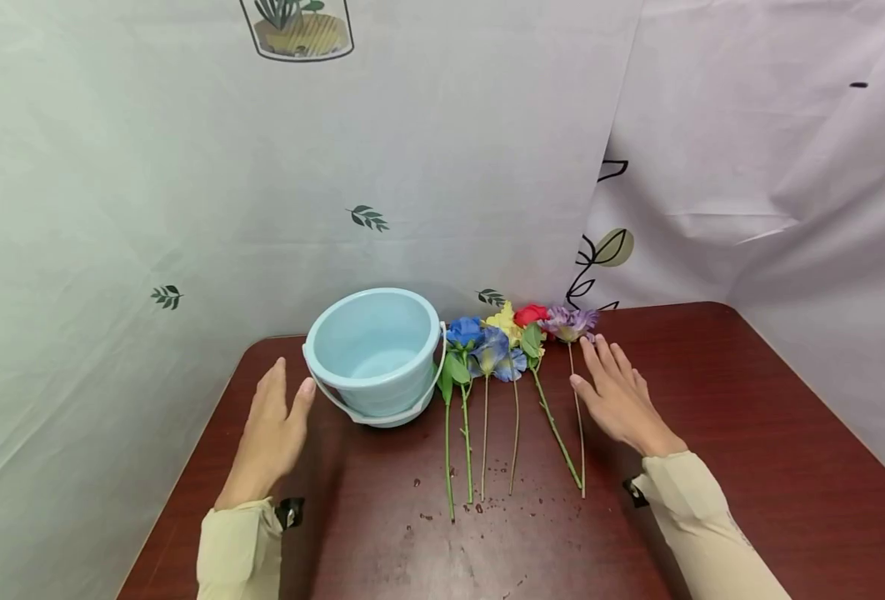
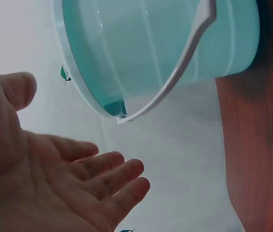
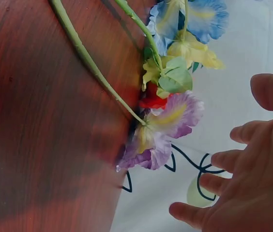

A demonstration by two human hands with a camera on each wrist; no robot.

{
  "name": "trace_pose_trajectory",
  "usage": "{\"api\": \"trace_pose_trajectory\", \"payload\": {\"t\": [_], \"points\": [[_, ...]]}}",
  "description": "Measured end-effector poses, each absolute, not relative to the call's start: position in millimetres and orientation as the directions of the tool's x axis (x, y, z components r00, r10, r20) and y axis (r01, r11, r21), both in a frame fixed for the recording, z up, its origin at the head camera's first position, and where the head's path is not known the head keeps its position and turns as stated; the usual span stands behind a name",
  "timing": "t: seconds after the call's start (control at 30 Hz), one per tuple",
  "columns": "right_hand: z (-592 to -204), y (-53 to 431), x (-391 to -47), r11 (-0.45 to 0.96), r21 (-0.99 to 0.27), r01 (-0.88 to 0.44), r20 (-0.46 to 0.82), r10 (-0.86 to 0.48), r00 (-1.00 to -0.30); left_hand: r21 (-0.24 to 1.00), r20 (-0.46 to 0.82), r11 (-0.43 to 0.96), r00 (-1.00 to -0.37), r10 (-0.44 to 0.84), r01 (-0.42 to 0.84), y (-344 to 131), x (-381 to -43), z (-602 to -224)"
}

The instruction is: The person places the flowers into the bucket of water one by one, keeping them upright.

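Observation:
A light blue bucket (image 1: pixel 375 392) stands upright at the back of the table, its pale handle (image 2: pixel 180 67) hanging down in front. My left hand (image 1: pixel 268 433) is held to the left of the bucket, fingers extended, touching nothing. To the bucket's right lies a row of long-stemmed flowers, heads toward the wall: a blue rose (image 1: pixel 464 332), a light blue iris (image 1: pixel 492 348), a yellow flower (image 1: pixel 504 320), a red flower (image 1: pixel 531 315) and a purple iris (image 3: pixel 170 121). My right hand (image 1: pixel 622 400) hovers beside the purple iris, fingers spread and holding nothing.
The dark red wooden table (image 1: pixel 727 433) carries scattered small droplets or specks (image 1: pixel 478 508) near the stem ends. A white cloth (image 1: pixel 450 167) printed with leaves hangs close behind the table and along both sides.

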State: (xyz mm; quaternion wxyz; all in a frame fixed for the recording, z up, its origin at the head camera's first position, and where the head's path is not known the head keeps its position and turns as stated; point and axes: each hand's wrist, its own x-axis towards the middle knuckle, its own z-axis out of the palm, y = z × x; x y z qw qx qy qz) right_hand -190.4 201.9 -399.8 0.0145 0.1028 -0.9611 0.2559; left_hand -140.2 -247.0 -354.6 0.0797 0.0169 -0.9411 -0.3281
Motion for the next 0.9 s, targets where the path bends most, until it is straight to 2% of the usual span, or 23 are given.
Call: {"api": "trace_pose_trajectory", "payload": {"t": [0.5, 0.9], "points": [[-397.3, 203.2, -193.7, 0.779, -0.599, -0.185, 0.076, -0.175, -0.982, 0.731, 0.269, 0.683, -0.920, -0.286, 0.001, -234.6, -147.0, -351.1], [-394.7, 204.7, -197.3, 0.764, -0.627, -0.151, 0.094, -0.118, -0.988, 0.757, 0.312, 0.654, -0.883, -0.350, 0.008, -225.3, -154.3, -351.0]]}}
